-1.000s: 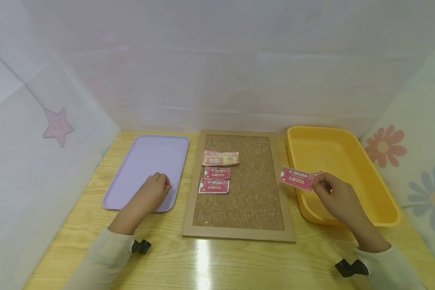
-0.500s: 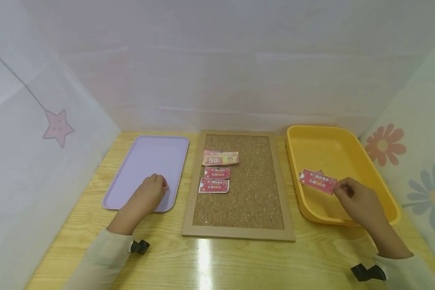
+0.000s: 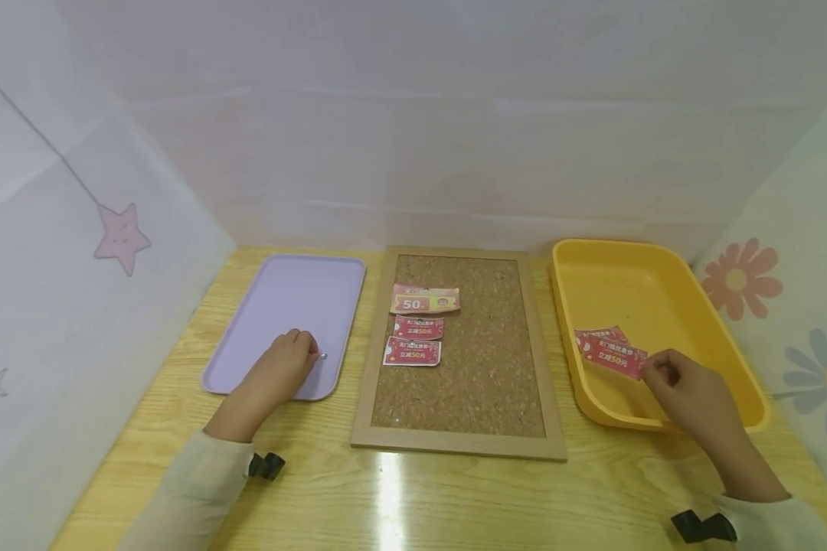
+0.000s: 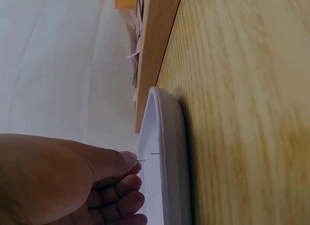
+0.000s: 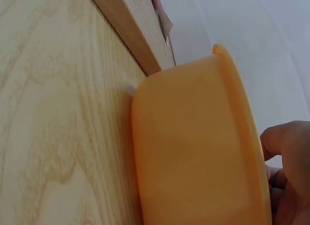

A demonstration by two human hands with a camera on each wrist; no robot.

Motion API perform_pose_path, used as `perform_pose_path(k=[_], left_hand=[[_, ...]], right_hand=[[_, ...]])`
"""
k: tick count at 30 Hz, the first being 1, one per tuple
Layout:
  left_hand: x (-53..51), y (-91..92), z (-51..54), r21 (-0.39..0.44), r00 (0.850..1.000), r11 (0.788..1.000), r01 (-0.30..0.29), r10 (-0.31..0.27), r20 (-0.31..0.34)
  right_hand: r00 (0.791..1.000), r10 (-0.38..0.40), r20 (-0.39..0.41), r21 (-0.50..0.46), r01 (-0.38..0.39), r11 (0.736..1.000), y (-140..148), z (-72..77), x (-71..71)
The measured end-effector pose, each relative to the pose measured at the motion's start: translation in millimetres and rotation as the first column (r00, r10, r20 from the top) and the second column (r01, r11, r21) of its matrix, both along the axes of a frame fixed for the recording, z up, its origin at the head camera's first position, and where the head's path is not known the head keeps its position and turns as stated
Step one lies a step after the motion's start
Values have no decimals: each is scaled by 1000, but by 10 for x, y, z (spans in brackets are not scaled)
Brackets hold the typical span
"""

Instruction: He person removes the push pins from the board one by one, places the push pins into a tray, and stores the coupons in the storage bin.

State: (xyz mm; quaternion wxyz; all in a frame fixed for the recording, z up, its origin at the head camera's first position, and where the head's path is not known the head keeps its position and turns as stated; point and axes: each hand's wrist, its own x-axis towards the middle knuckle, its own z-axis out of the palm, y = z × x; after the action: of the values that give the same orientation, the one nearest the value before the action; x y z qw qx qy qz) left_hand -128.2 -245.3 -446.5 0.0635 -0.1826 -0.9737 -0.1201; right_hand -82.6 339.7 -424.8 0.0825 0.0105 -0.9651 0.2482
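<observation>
My left hand (image 3: 288, 363) is low over the lilac tray (image 3: 303, 298). Between thumb and forefinger it pinches a thin metal pin (image 4: 140, 160), head hidden. A second thin dark line (image 4: 155, 153) shows against the tray wall; I cannot tell if it is another pin or a reflection. A small shiny dot (image 3: 324, 356) shows just right of the fingertips in the head view. Over the yellow tub (image 3: 661, 298), my right hand (image 3: 692, 394) pinches the right end of a red coupon (image 3: 613, 357). Another red coupon (image 3: 612, 332) shows partly behind it.
Between tray and tub lies a wood-framed corkboard (image 3: 489, 344). On its left side hang a wide coupon (image 3: 425, 299) and two smaller red coupons, a middle one (image 3: 419, 328) and a lower one (image 3: 412, 351). White cloth walls (image 3: 441, 138) enclose the wooden table (image 3: 317, 490).
My right hand has moved right with the coupon, from the tub's left rim to farther over the tub. My left hand has barely moved; a shiny dot now shows beside its fingertips.
</observation>
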Motion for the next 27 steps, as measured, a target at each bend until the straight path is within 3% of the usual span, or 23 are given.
perform_pose_path(k=[11, 27], left_hand=[[13, -4, 2, -9, 997, 1000, -4, 5, 73], [25, -27, 18, -23, 993, 999, -39, 41, 113]], right_hand=[[999, 49, 0, 56, -49, 997, -52, -54, -25], [998, 54, -24, 57, -53, 997, -90, -30, -3]])
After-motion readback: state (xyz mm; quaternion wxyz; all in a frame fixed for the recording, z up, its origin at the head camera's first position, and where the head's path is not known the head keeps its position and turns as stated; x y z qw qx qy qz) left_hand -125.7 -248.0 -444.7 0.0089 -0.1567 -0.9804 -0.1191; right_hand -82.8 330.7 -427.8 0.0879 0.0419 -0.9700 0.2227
